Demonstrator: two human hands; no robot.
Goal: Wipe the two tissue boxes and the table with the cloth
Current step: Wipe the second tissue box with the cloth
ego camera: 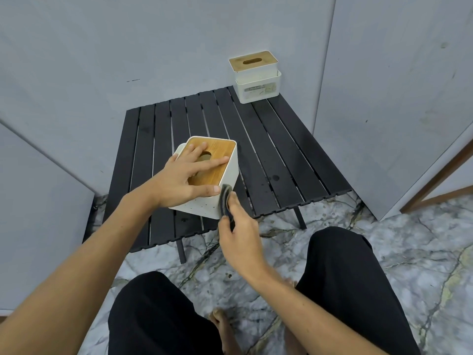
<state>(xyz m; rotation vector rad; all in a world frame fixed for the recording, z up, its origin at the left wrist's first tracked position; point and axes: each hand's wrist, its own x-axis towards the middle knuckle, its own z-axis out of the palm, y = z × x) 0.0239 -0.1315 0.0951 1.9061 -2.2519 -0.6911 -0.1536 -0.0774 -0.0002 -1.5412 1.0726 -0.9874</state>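
Left hand (188,176) spreads flat on the near tissue box (208,175); right hand (239,230) grips the cloth (225,198) against it.

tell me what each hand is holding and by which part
Right hand pinches the dark folded cloth by its lower end, against the near white tissue box with a wooden lid. Left hand presses flat on that lid.

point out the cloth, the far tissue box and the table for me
cloth (226,199), head view, dark folded edge above the right hand
far tissue box (258,88), head view, white front wall
table (286,149), head view, bare black slat
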